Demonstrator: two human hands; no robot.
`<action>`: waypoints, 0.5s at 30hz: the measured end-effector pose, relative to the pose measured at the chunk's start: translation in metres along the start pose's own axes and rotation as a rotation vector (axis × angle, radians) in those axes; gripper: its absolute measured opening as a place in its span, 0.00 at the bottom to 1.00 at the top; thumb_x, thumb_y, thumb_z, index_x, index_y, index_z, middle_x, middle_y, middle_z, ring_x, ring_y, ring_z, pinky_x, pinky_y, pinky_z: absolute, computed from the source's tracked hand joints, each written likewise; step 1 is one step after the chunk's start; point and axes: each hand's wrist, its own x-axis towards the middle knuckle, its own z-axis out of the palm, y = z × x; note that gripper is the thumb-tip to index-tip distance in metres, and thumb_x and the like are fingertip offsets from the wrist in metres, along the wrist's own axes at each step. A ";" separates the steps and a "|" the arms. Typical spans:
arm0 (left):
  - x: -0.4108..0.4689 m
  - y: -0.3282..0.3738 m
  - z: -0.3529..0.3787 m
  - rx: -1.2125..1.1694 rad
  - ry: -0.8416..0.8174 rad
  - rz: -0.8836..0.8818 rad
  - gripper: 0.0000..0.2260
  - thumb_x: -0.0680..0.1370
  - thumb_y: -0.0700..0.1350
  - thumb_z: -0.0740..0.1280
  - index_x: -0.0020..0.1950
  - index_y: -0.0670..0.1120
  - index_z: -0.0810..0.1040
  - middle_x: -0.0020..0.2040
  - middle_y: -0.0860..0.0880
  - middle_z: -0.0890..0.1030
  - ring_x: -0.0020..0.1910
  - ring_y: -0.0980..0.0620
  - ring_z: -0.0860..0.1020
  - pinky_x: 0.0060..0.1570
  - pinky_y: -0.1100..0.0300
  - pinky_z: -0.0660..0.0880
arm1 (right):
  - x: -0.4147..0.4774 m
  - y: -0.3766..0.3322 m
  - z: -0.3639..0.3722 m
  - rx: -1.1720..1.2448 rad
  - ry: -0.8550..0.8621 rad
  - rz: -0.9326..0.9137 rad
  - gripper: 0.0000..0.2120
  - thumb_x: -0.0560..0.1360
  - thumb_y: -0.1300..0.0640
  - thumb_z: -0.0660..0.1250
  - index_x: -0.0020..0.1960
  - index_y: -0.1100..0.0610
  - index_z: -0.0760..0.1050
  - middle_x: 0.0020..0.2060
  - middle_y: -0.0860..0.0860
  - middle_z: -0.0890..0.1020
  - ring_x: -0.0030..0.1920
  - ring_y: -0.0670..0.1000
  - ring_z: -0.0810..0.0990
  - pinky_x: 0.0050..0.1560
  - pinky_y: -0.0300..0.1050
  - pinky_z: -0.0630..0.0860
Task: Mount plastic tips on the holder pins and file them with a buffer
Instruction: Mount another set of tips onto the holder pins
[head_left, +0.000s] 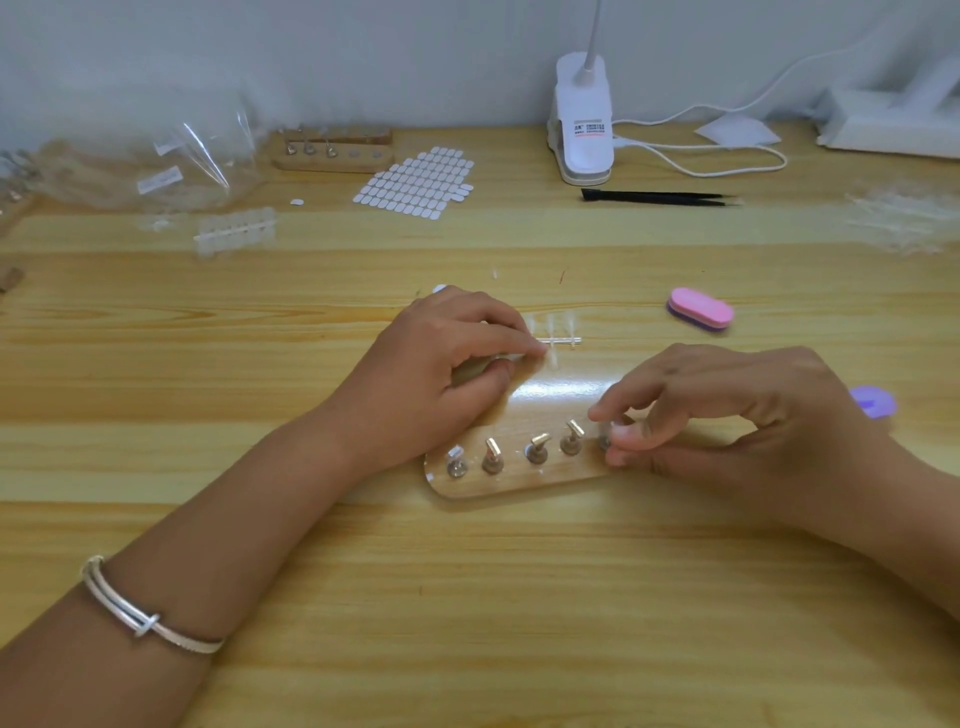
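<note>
Broadly, a pale wooden table (467, 597) across the whole frame, serving as work surface. At centre, the left hand (441, 374), thumb and forefinger pinching the near end of a clear tip strip (561, 340), other fingers curled, probably to keep the supply steady and close. Right of centre, the right hand (737, 410), thumb and fingertips drawn together at the rightmost pin of the holder (519, 486); cannot tell of any tip between them. Looks like seating or adjusting work at that pin. Below both hands, the holder itself: a rounded wooden board, long axis left to right, right end slightly higher in frame, set within easy reach of both hands. Just above it, the strip, also lying left to right, tips jutting across it toward top and bottom of frame. Further right and higher, a pink buffer (700, 308), flat, untouched, well apart from the hands; filing judged not yet begun. Smallest, four visible pins (537, 449) in a row along the board, gold heads tilted at differing angles, pointing up and away; on the leftmost, seemingly something pale.
</note>
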 end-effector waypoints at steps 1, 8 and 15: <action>0.000 0.000 0.000 0.002 0.002 0.000 0.12 0.76 0.37 0.67 0.57 0.46 0.84 0.53 0.50 0.82 0.54 0.47 0.77 0.61 0.50 0.68 | 0.000 0.000 0.000 -0.009 0.008 -0.006 0.04 0.70 0.60 0.76 0.38 0.58 0.84 0.45 0.49 0.86 0.45 0.47 0.85 0.49 0.37 0.78; 0.000 0.001 0.000 0.016 0.008 -0.015 0.12 0.76 0.38 0.66 0.56 0.46 0.85 0.54 0.51 0.82 0.54 0.49 0.78 0.63 0.48 0.68 | 0.001 -0.002 -0.002 -0.065 0.032 -0.013 0.08 0.69 0.53 0.76 0.39 0.58 0.85 0.46 0.46 0.87 0.52 0.49 0.83 0.55 0.43 0.78; 0.000 0.001 0.000 0.036 -0.001 -0.025 0.12 0.76 0.39 0.66 0.56 0.46 0.85 0.54 0.51 0.82 0.54 0.49 0.78 0.62 0.54 0.67 | 0.007 -0.008 -0.016 0.116 -0.023 0.224 0.09 0.72 0.44 0.74 0.47 0.48 0.84 0.44 0.43 0.86 0.46 0.49 0.83 0.70 0.44 0.68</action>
